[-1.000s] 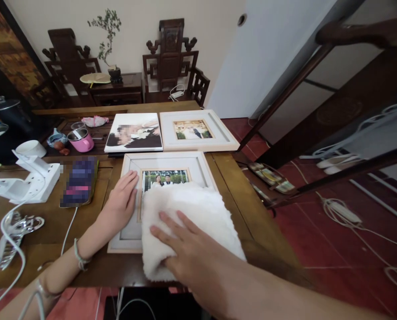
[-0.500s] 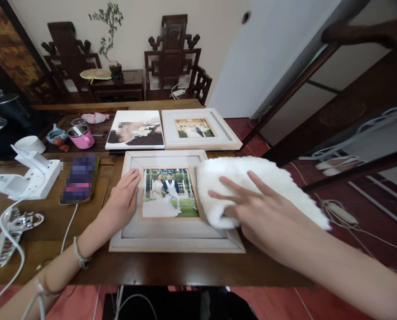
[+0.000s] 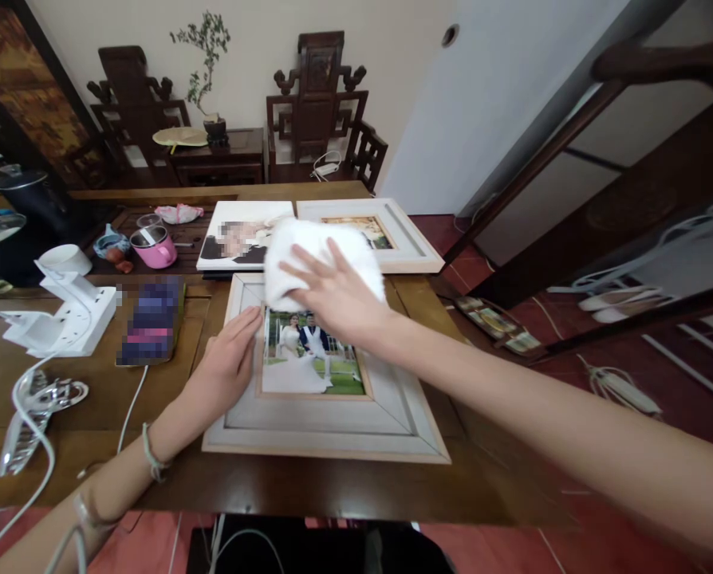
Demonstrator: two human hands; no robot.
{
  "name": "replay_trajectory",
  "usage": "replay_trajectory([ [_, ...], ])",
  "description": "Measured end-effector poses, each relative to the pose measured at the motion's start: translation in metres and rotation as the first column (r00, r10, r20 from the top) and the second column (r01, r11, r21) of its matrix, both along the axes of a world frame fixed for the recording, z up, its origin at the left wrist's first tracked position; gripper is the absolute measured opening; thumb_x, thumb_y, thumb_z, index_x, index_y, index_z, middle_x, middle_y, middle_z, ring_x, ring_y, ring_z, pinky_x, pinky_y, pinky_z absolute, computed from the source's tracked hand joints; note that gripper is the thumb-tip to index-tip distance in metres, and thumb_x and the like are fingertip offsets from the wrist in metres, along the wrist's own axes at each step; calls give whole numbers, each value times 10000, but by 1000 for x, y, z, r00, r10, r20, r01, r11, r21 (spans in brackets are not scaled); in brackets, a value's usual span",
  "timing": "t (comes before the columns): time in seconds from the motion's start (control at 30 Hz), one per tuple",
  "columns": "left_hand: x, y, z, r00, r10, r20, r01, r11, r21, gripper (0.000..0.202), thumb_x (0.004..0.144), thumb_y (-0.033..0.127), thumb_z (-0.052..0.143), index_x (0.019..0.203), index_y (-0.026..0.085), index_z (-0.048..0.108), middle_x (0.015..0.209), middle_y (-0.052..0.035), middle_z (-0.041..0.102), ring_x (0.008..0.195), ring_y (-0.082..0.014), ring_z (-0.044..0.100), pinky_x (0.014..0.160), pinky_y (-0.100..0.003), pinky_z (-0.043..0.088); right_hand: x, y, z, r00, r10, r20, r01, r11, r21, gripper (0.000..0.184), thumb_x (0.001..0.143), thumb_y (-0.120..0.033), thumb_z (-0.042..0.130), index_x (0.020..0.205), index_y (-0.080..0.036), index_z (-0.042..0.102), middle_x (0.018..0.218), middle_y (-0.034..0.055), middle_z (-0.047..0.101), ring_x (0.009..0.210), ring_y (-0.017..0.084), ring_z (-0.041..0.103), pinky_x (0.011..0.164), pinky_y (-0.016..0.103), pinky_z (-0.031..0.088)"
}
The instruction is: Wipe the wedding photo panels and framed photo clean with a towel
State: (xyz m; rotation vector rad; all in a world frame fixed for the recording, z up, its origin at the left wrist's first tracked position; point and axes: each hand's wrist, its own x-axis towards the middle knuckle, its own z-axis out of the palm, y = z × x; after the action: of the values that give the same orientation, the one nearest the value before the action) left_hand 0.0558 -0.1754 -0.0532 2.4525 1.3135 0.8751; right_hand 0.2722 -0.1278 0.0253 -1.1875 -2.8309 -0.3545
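A light wooden picture frame (image 3: 326, 440) lies flat on the table, holding a photo (image 3: 297, 363) of two people outdoors. My left hand (image 3: 232, 351) rests on its left border, fingers stretched out and lying flat. In my right hand (image 3: 338, 291) is a white fluffy cloth (image 3: 356, 247), with the fingers spread over it and the thumb hidden beneath. The cloth covers the frame's top border and part of the photo's upper edge. It also overlaps my view of two pictures behind: a frameless photo panel (image 3: 228, 255) and a second pale frame (image 3: 413, 239).
Left on the wooden table (image 3: 332, 490) are a phone (image 3: 150, 319), a white power strip (image 3: 96, 319) with plugs and cables, a clear hair claw (image 3: 27, 430), a pink mug (image 3: 153, 247) and a dark kettle (image 3: 25, 191). Wooden chairs (image 3: 321, 104) stand behind.
My right hand has carried the cloth from the frame's right side up and left onto its top border. My left hand stays on the left border. The view has shifted slightly.
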Motion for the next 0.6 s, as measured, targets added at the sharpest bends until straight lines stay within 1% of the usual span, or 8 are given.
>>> replay_trajectory([
  [0.03, 0, 0, 0, 1000, 4, -1, -4, 1000, 4, 409, 940, 148, 383, 1329, 181, 507, 1382, -138, 534, 1317, -266, 468, 1086, -499, 400, -13, 4, -3, 998, 51, 26, -50, 999, -21, 460, 773, -13, 543, 1177, -197, 663, 1489, 76, 414, 1428, 337, 196, 1128, 653, 118],
  [0.1, 1, 1, 0, 1000, 13, -6, -13, 1000, 13, 396, 933, 133, 386, 1299, 177, 532, 1345, -143, 563, 1282, -277, 503, 1058, -497, 429, -32, 11, -7, 993, 99, 65, -94, 993, -76, 448, 792, -14, 528, 1184, -189, 657, 1472, 72, 443, 1431, 308, 199, 1147, 611, 112],
  [0.17, 0, 1, -1, 1000, 11, -4, -11, 1000, 27, 406, 925, 116, 389, 1301, 185, 529, 1354, -138, 559, 1280, -279, 505, 1055, -496, 431, -40, 13, -8, 994, 84, 73, -75, 990, -117, 448, 793, 0, 513, 1175, -183, 660, 1444, 68, 482, 1429, 297, 214, 1152, 594, 112],
  [0.23, -1, 0, -3, 1000, 2, 7, -2, 999, 41, 426, 923, 109, 394, 1325, 197, 507, 1384, -132, 536, 1305, -271, 483, 1071, -491, 416, -36, 13, -5, 997, 51, 60, -42, 989, -145, 455, 778, 16, 506, 1154, -178, 672, 1406, 72, 527, 1423, 295, 234, 1149, 600, 106],
  [0.33, -3, 0, -8, 1000, -8, 22, 8, 999, 35, 430, 934, 113, 393, 1348, 186, 484, 1409, -136, 515, 1335, -254, 452, 1090, -489, 397, -16, 7, 3, 997, -21, 72, 35, 979, -200, 488, 725, 52, 495, 1109, -172, 698, 1332, 99, 595, 1416, 276, 262, 1152, 593, 96],
  [0.43, -4, -1, -10, 1000, -4, 15, 4, 1000, 17, 419, 941, 119, 388, 1346, 156, 487, 1416, -145, 507, 1349, -252, 434, 1101, -503, 380, 12, 3, 12, 982, -139, 130, 168, 953, -251, 528, 686, 81, 463, 1063, -183, 721, 1277, 132, 632, 1396, 258, 313, 1150, 588, 110],
  [0.53, -3, -2, -10, 1000, 8, 13, -8, 1000, 1, 422, 937, 118, 390, 1345, 159, 489, 1417, -138, 508, 1354, -249, 428, 1107, -510, 373, 42, 0, 16, 945, -247, 213, 300, 913, -276, 554, 680, 89, 426, 1051, -192, 726, 1204, 134, 674, 1365, 257, 370, 1141, 586, 158],
  [0.6, -4, -2, -8, 1000, 13, 17, -13, 1000, -11, 440, 922, 98, 397, 1347, 162, 487, 1421, -132, 505, 1357, -247, 424, 1112, -509, 368, 59, -4, 15, 927, -284, 246, 348, 896, -277, 574, 684, 94, 401, 1070, -192, 715, 1199, 132, 676, 1364, 262, 368, 1127, 591, 206],
])
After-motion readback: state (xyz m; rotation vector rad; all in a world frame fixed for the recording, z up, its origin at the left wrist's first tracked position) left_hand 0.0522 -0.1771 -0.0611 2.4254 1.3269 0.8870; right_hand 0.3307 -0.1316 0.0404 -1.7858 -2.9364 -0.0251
